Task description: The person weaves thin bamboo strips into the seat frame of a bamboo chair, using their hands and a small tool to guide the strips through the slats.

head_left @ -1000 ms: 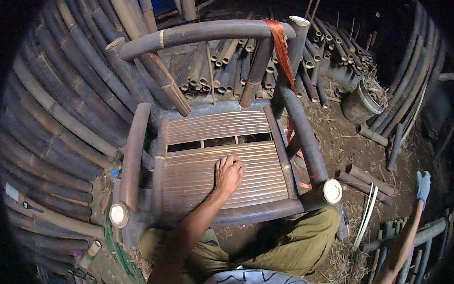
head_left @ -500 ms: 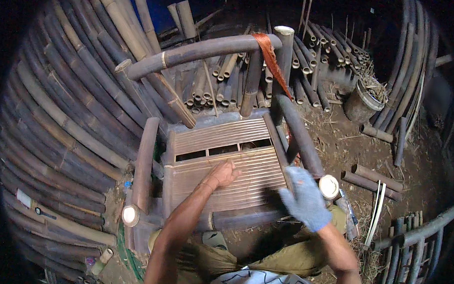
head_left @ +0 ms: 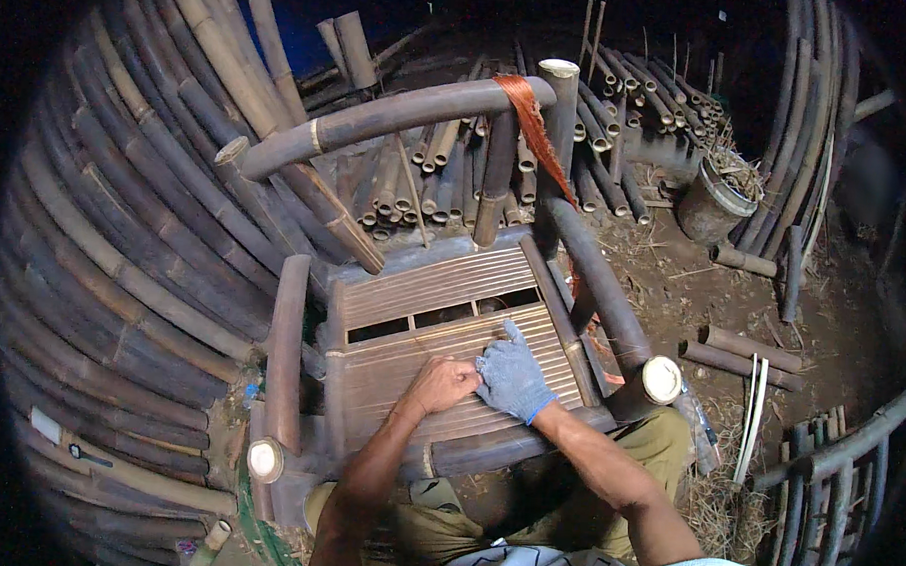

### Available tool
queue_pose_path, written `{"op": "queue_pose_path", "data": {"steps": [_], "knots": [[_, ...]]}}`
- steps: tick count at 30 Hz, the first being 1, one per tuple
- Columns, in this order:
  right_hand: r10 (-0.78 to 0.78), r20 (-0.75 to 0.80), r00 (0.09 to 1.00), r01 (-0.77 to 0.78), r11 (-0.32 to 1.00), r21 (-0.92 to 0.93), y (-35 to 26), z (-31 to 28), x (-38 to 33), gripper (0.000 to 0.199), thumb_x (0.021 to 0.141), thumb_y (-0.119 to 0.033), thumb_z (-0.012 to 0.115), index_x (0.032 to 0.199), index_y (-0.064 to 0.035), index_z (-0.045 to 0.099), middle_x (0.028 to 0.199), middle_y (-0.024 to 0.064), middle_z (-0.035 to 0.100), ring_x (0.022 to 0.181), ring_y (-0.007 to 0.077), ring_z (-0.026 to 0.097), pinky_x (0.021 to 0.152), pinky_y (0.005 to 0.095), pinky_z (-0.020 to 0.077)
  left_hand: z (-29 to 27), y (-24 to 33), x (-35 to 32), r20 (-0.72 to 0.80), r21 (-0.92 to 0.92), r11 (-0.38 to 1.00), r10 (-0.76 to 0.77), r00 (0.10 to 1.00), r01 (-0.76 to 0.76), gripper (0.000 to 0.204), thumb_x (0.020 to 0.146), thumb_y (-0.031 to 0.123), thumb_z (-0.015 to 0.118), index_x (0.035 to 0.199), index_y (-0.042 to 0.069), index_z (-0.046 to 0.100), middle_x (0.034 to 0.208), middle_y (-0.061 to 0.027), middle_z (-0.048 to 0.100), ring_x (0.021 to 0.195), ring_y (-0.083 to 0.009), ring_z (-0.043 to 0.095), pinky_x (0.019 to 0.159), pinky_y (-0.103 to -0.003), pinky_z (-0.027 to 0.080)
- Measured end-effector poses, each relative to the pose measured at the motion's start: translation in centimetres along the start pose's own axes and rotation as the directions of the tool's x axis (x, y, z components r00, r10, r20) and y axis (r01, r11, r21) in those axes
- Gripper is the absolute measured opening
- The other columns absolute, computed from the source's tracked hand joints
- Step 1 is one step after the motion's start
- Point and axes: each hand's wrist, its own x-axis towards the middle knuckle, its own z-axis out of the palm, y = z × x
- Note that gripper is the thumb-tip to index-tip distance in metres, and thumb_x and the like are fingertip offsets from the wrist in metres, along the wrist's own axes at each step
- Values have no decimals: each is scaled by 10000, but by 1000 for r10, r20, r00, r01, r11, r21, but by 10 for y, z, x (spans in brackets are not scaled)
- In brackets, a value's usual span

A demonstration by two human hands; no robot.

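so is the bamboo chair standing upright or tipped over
Upright. The bamboo chair has its slatted seat facing up, backrest rail above and both armrests level; both hands, left hand and gloved right hand, rest on the seat.

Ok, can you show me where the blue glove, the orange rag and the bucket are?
Right hand in blue knitted glove (head_left: 513, 377), head view, back of hand.
Orange cloth strip (head_left: 531, 126), head view, hanging middle.
Round grey bucket (head_left: 708, 207), head view, side wall.

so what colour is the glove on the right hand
Blue-grey knit with a blue cuff, on the right hand; the head view shows it.
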Motion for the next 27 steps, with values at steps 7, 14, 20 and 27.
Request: {"op": "queue_pose_path", "data": {"steps": [7,14,20,27], "knots": [[-90,-10,996,90,994,65,26,24,5,296,749,-340,626,641,-65,629,640,210,620,676,380,632,780,487,485,0,0,7,76,-84,986,-140,987,146,306,849,318,623,789,20,659,682,-219,602,636,-377,602,632,-445,481],[4,132,991,-6,1000,14,20,3,23,312,756,-360,611,619,-80,625,624,187,637,586,393,630,556,509,486,-5,3,10,-5,-197,974,-113,994,110,338,877,314,625,790,-12,638,633,-208,552,563,-322,534,583,-412,455],[53,215,975,-100,972,215,9,-20,28,403,880,-442,553,712,-87,642,658,196,636,618,408,627,569,523,491,-42,-1,-7,7,-427,884,-205,979,188,349,899,313,659,791,-19,661,591,-71,497,580,-124,453,552,-333,399],[-4,204,979,-74,925,374,-36,-95,-40,392,947,-467,514,1060,-102,599,711,184,640,718,399,656,628,503,529,-55,7,-24,21,-193,981,-13,1000,17,457,927,397,646,729,-14,666,585,-97,506,575,-182,456,644,-361,447]]}}
